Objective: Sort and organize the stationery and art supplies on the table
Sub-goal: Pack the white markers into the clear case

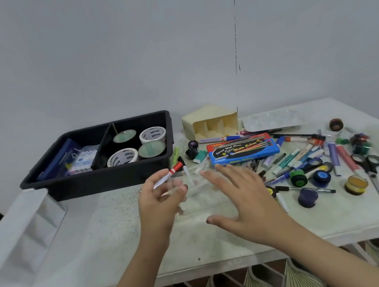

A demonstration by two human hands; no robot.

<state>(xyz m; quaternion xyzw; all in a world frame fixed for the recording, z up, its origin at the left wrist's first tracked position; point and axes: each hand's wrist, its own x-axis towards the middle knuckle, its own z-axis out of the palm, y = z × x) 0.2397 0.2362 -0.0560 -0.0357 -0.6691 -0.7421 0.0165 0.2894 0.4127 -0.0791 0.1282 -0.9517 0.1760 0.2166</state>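
Note:
My left hand (159, 200) holds a white marker with a red band and black cap (169, 173) between thumb and fingers, just in front of the black tray (95, 179). A clear plastic box (198, 191) lies on the table between my hands, and the left fingers touch its left side. My right hand (243, 199) hovers over the box's right side with fingers spread, holding nothing. Right of it lie several pens, markers and small paint pots (298, 177).
The black tray holds tape rolls (152, 134) and a blue case. A blue watercolour box (242, 149), a cream organizer on its side (210, 122), scissors (372, 170) and a white palette (271, 120) lie around. A white organizer (22, 232) sits at left.

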